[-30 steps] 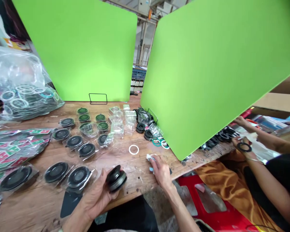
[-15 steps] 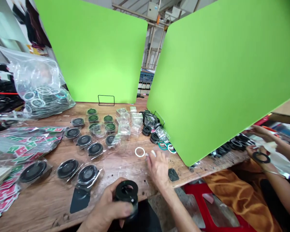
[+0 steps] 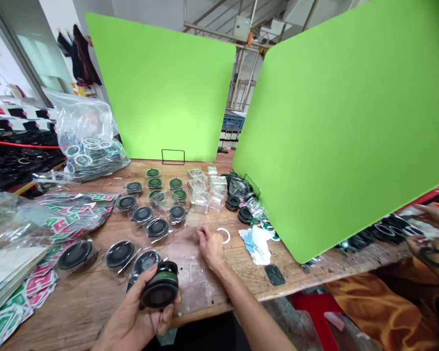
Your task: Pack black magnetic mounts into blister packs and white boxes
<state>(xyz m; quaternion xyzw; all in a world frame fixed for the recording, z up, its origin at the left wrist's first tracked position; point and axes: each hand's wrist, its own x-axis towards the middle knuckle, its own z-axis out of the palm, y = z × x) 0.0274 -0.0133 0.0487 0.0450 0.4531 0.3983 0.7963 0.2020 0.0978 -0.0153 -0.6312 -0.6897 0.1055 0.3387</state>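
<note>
My left hand (image 3: pixel 135 312) is closed around a black round disc-shaped part (image 3: pixel 161 287) with a dark green band, tilted so that its wide face points toward me. Over the table, my right hand (image 3: pixel 212 248) has its fingers curled together; whatever is in them, if anything, is hidden. A white ring (image 3: pixel 225 235) lies just right of that hand, partly covered by it. Just beyond my left hand sits a black disc in a clear plastic shell (image 3: pixel 145 262). A crumpled white and blue cloth or tissue (image 3: pixel 258 243) lies farther right.
Several black discs in clear shells (image 3: pixel 157 228) stand at left and centre. Clear empty shells (image 3: pixel 200 192) are stacked behind. Green panels (image 3: pixel 168 92) border the table. A bag of rings (image 3: pixel 91 156) and printed cards (image 3: pixel 25 297) lie left. Another person's hand (image 3: pixel 433 248) holds a black ring.
My left hand has moved left and turned the black part onto its side. The right hand has shifted left past the white ring. The crumpled cloth now shows on the table. The view has shifted left.
</note>
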